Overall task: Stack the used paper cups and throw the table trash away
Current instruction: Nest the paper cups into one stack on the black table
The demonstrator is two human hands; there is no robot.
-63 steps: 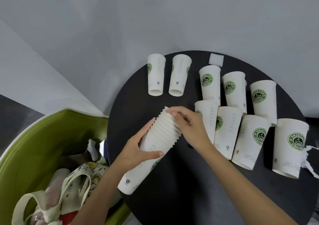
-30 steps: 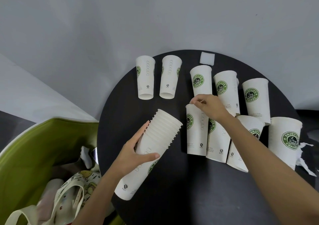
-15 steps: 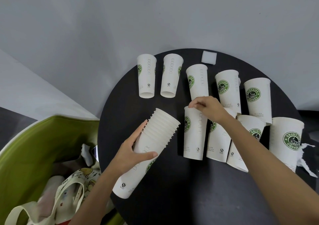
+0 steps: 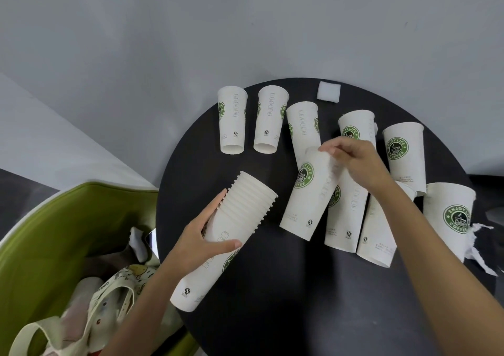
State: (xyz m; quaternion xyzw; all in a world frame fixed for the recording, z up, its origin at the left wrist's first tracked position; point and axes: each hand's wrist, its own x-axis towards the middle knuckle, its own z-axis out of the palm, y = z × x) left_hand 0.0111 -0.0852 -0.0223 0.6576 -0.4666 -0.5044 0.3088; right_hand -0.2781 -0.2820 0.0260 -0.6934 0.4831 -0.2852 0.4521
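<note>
Right hand (image 4: 357, 164) had raised one cup (image 4: 308, 194), pinched at its rim; left hand (image 4: 199, 242) gripped the stack (image 4: 240, 213). Nesting appeared imminent.

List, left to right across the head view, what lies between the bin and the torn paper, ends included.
Green bin → stack of cups in the left hand → tilted cup → right hand pinching it → rightmost cup → torn paper.

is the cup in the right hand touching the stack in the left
Apart: head view shows bare table between the tilted cup and the stack.
</note>
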